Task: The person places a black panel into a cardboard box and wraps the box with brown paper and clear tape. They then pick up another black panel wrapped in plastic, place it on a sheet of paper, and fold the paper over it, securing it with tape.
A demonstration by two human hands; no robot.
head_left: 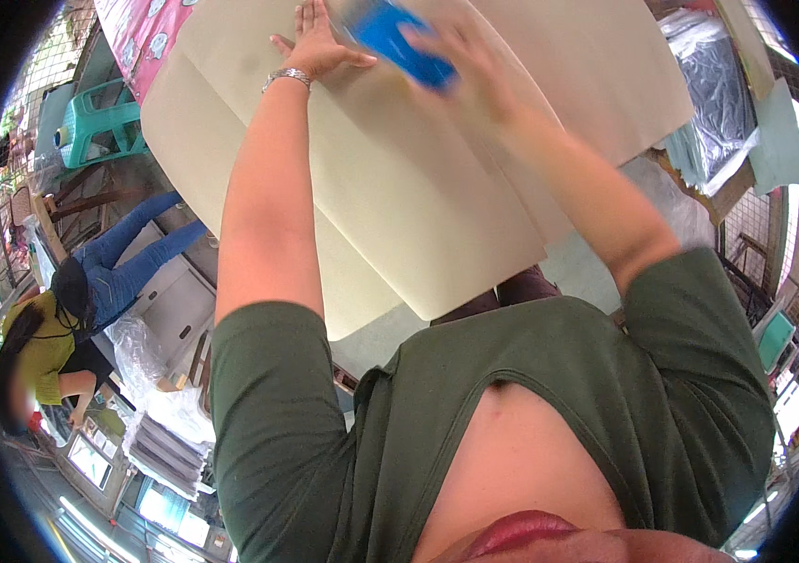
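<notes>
Large cream sheets [409, 197], like paper or board, are spread in front of me with overlapping layers and long straight edges. Near the far side, my left hand [317, 49] lies on the top sheet with its fingers stretched out and its thumb pointing right. A bracelet circles that wrist. To its right, my right hand [463, 61] is smeared by motion, with its fingers around a blue rectangular block [398, 45]. The block is over the sheet, close to my left thumb. Blur hides its exact kind and whether it touches the sheet.
A pink patterned cloth [142, 38] lies at the far left, near a green plastic stool [104, 122]. Another person [52, 328] in jeans is at the left, by a stack of grey sheets [167, 450]. Plastic-wrapped bundles [714, 89] stand at the far right.
</notes>
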